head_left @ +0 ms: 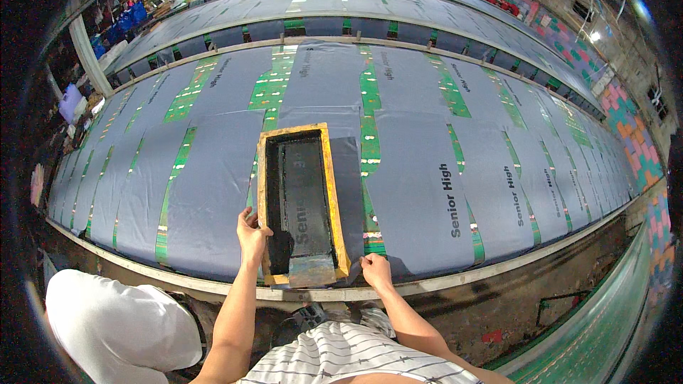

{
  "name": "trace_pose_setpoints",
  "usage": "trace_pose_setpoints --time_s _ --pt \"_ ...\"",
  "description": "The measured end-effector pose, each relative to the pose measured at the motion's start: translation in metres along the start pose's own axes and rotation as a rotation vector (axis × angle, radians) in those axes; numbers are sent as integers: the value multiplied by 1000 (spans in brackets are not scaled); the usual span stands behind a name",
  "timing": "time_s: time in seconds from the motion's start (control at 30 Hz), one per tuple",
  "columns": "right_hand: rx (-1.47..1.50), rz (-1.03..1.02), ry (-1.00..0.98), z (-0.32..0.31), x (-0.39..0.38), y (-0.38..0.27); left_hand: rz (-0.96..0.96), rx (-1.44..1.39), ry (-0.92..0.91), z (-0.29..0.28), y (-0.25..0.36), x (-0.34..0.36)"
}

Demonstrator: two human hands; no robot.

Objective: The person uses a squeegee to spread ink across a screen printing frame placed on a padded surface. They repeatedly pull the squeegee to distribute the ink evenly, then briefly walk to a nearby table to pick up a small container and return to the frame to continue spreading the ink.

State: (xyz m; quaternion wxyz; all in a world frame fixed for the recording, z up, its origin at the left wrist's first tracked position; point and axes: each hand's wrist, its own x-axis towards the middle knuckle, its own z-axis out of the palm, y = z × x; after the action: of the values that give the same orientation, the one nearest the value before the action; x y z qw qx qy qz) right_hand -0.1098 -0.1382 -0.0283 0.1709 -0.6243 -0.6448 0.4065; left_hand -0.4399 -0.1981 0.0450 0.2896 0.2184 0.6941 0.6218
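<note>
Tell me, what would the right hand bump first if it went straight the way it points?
Probably the yellow frame, on its right side, though how high the right hand is looks unclear.

The frame (337, 210) is yellow, the panels (416, 199) blue-grey, the tabletop (370, 99) green, the shirt (334, 355) white with dark stripes.

looks like a long rectangular frame (332, 185), yellow-rimmed and blackened inside; shows dark lettering within its base; stretches away lengthwise over grey cloth (213, 192); carries a flat, worn, greyish squeegee (311, 270) across its near end.
</note>
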Motion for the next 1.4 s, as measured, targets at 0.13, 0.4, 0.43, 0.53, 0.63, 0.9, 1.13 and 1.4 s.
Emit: trace_pose_setpoints --time_s 0.13,0.4,0.43,0.53,0.63,0.9,1.13,1.4 --pt "-38 -42 30 4 5 12 -4 -6 -4 2 -2 -2" --pt "-49 -39 26 2 6 15 -9 -7 -22 10 -5 -11" --pt "-59 -40 35 3 7 19 -8 28 -15 13 -3 -12" --pt "-72 -32 33 -1 6 14 -7 38 -12 13 -8 -11" --pt "-59 -8 13 -7 4 10 -14 26 -18 16 -9 -10" --pt "-30 -97 154 -31 1 11 8 8 -31 23 -11 -10" --pt "381 -296 53 -52 16 -18 51 8 -51 61 -9 -15" --pt "280 -316 18 -59 42 2 75 68 -84 99 -37 -6"
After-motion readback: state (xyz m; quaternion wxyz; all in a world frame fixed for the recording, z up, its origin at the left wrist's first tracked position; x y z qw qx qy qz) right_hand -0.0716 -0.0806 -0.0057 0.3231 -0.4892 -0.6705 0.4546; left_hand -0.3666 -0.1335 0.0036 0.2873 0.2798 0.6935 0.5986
